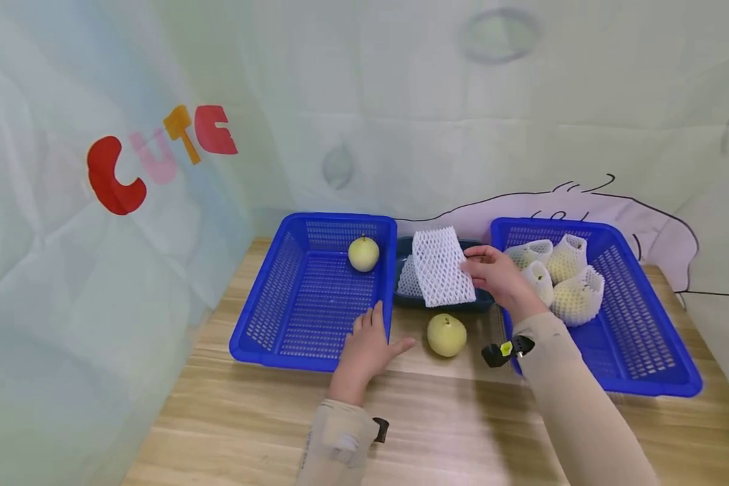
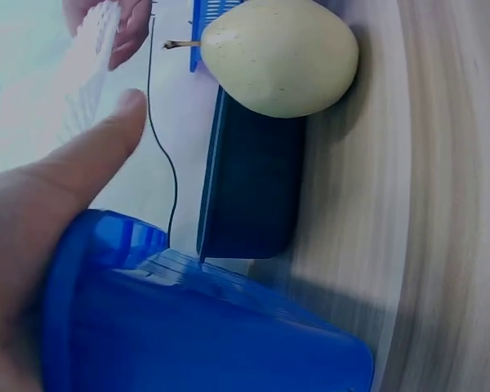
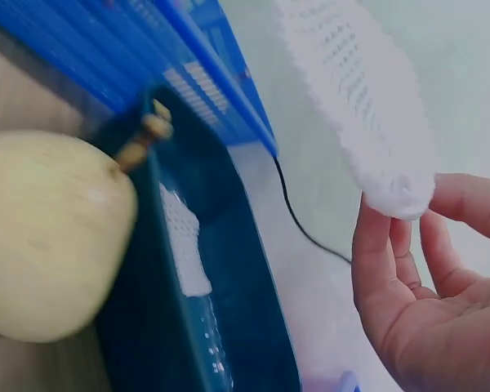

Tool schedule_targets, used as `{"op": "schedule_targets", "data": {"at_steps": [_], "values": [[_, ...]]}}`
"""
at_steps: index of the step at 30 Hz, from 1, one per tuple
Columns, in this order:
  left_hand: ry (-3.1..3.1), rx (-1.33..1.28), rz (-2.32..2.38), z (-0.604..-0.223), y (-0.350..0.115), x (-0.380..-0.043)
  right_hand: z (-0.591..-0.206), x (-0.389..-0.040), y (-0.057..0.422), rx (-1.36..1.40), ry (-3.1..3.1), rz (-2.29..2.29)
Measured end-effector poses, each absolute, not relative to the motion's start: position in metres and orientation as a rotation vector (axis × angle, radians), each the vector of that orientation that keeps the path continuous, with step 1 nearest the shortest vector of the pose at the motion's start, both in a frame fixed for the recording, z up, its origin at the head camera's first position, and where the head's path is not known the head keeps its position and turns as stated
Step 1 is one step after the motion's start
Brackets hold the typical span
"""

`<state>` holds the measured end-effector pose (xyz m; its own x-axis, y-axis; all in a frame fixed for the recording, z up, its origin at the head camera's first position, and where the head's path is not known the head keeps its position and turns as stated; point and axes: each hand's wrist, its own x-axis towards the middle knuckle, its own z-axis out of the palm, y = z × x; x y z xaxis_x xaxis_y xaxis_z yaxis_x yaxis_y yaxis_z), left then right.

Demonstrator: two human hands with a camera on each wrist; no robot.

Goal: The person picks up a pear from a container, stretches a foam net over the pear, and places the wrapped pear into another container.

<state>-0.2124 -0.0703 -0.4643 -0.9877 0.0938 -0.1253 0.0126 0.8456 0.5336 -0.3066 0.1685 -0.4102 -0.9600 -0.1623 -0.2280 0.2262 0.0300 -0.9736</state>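
Observation:
My right hand (image 1: 498,277) pinches a white foam fruit net (image 1: 443,266) by its right edge, above a dark teal tray (image 3: 229,269). In the right wrist view the flat net (image 3: 367,106) stands up from the fingertips. My left hand (image 1: 367,347) is over the near right corner of the left blue basket (image 1: 261,283), fingers extended and thumb pointing right. A bare yellow pear (image 1: 446,335) sits on the table in front of the tray, between the two hands. Another bare pear (image 1: 363,254) lies inside the left basket.
The right blue basket (image 1: 656,324) contains several pears in white foam nets (image 1: 577,297). Another flat foam net (image 3: 185,245) lies in the teal tray. A printed cloth (image 1: 352,101) hangs behind and to the left of the wooden table (image 1: 219,418).

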Motion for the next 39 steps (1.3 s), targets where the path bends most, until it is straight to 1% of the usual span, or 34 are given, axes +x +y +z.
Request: {"op": "schedule_targets", "data": {"at_steps": [3, 9, 12, 15, 20, 25, 31, 37, 39], "values": [[2.931, 0.114, 0.962, -0.462, -0.073, -0.213, -0.413, -0.292, 0.160, 0.021, 2.047, -2.016], [2.974, 0.228, 1.579, -0.453, -0.065, -0.213, -0.416, -0.271, 0.145, -0.069, 2.096, -1.964], [2.907, 0.260, 1.792, -0.453, -0.062, -0.214, -0.419, -0.263, 0.139, -0.153, 2.092, -1.936], [2.814, 0.284, 1.915, -0.455, -0.058, -0.215, -0.422, -0.255, 0.135, -0.255, 2.098, -1.854], [2.678, 0.326, 1.995, -0.455, -0.051, -0.215, -0.426, -0.244, 0.130, -0.382, 2.146, -1.729], [2.439, 0.225, 2.217, -0.453, -0.048, -0.214, -0.427, -0.240, 0.130, -0.343, 2.209, -1.777], [2.266, 0.090, 2.536, -0.449, -0.055, -0.215, -0.427, -0.241, 0.143, -0.279, 2.284, -1.872], [2.228, 0.072, 2.581, -0.448, -0.062, -0.216, -0.425, -0.240, 0.155, -0.235, 2.216, -2.037], [2.165, 0.108, 2.584, -0.448, -0.063, -0.217, -0.425, -0.239, 0.156, -0.221, 2.199, -2.055]]}}
